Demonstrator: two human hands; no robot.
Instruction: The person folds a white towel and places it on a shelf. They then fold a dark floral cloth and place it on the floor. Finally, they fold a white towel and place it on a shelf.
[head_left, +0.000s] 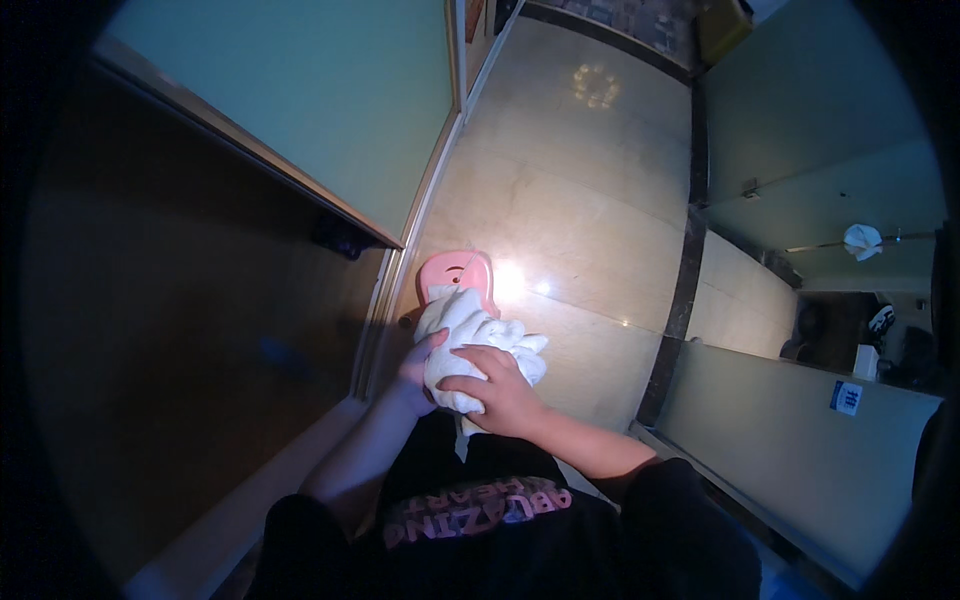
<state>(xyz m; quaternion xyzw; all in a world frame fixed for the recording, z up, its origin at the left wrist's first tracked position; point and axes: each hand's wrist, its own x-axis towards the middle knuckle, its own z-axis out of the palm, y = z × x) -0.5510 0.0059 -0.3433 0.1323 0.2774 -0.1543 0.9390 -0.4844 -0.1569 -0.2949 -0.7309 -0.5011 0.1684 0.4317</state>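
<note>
A bunched white cloth (465, 315), seemingly a towel, is gathered between my two hands in front of my dark shirt. My left hand (421, 375) grips its left side, the thumb lying on top. From the right, my right hand (499, 394) presses over the folds with bent fingers. A narrow pale strip of the cloth hangs down towards my shirt. Just beyond the cloth lies a pink plastic object (456, 270) with a brown curved marking and a thin cord or strip over it; its near part is hidden under the cloth.
Pale tiled floor (570, 202) with dark stone borders stretches ahead. A frosted glass panel (337, 90) and a metal floor track stand at left. On the right are glass doors (772, 442), one bearing a sign, and a white cloth (862, 241) hangs at a bar handle.
</note>
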